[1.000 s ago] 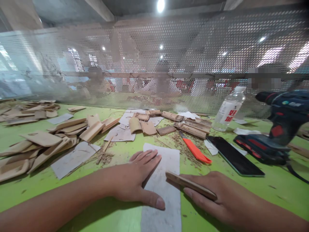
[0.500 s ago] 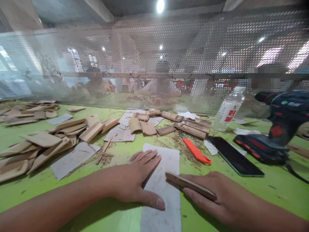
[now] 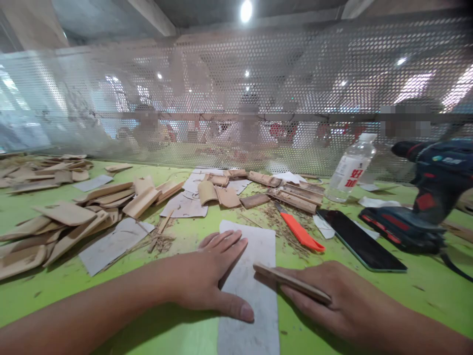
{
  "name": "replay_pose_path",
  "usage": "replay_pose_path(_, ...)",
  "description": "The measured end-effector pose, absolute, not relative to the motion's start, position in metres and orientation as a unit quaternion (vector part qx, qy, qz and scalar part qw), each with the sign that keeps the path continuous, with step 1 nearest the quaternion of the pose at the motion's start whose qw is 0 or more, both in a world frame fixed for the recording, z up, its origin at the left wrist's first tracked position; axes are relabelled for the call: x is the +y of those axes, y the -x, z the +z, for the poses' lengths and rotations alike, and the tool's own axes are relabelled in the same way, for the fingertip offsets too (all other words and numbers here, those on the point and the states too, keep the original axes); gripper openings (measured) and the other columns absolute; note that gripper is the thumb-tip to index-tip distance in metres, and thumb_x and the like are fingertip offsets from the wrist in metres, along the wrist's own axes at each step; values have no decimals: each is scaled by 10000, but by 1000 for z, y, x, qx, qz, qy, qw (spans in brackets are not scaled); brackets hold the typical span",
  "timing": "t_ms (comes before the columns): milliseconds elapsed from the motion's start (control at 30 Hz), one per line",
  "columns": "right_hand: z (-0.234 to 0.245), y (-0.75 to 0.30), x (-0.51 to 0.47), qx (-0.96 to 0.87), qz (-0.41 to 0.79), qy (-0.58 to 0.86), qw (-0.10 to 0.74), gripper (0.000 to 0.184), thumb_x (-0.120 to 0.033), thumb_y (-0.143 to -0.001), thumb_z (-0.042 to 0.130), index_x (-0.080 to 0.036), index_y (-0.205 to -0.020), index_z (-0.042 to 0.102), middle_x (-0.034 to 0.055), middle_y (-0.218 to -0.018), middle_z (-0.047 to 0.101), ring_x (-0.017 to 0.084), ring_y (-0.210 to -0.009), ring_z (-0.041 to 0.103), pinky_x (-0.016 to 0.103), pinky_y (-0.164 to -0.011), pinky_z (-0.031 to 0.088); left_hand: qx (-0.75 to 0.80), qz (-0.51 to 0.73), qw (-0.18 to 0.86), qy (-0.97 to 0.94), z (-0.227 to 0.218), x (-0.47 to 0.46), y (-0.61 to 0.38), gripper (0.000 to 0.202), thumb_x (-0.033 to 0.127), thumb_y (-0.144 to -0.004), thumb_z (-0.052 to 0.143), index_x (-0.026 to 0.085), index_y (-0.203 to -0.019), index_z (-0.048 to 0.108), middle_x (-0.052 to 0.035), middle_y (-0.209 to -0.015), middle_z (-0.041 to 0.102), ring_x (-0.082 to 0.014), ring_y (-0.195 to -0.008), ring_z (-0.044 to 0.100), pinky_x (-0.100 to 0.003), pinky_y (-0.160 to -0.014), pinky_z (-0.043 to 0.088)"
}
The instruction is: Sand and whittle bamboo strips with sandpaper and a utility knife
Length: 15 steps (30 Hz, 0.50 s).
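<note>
My left hand (image 3: 207, 273) lies flat, fingers stretched, pressing on a grey sheet of sandpaper (image 3: 251, 286) on the green table (image 3: 406, 296). My right hand (image 3: 328, 301) grips a thin bamboo strip (image 3: 291, 282), held on edge with its far end over the sheet's right side. An orange utility knife (image 3: 301, 232) lies just beyond the sheet among shavings.
Piles of bamboo pieces (image 3: 62, 222) cover the left and back middle (image 3: 258, 190). A black phone (image 3: 360, 240), a cordless drill (image 3: 424, 197) and a plastic bottle (image 3: 349, 170) stand at the right. A perforated metal screen (image 3: 236, 98) walls the table's far edge; people sit behind it.
</note>
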State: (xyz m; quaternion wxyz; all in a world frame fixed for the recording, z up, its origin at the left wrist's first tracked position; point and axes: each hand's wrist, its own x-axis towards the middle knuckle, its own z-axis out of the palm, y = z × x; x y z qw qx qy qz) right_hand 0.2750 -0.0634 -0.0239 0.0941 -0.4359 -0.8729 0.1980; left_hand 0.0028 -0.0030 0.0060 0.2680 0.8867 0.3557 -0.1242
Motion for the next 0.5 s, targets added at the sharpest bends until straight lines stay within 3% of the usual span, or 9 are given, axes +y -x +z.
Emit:
replay_pose_path(100, -25, -278, -61, -868, 187, 448, 105, 422, -426, -1084, 346, -282, -1325, 662, 11, -832, 744, 146, -633, 634, 249, -604, 426, 360, -123, 268, -885, 6, -3, -3, 1265, 919, -789, 517, 155, -1658, 5, -118, -1678, -135, -373, -1559, -79, -560, -1256, 113)
replay_pose_path(300, -22, -270, -68, -874, 195, 433, 103, 402, -401, -1081, 360, -272, -1176, 728, 8, -768, 733, 140, -585, 607, 249, -570, 399, 362, -128, 270, -883, 7, -4, -3, 1281, 926, -783, 513, 144, -1656, -3, -133, -1681, -110, -365, -1559, -79, -558, -1254, 132)
replay_pose_path(500, -21, -269, -69, -868, 226, 429, 109, 383, -396, -1081, 375, -288, -1207, 719, 26, -879, 773, 155, -674, 662, 250, -637, 439, 363, -129, 270, -883, 8, -4, -4, 1271, 916, -790, 521, 148, -1655, -6, -120, -1679, -131, -368, -1557, -88, -552, -1258, 112)
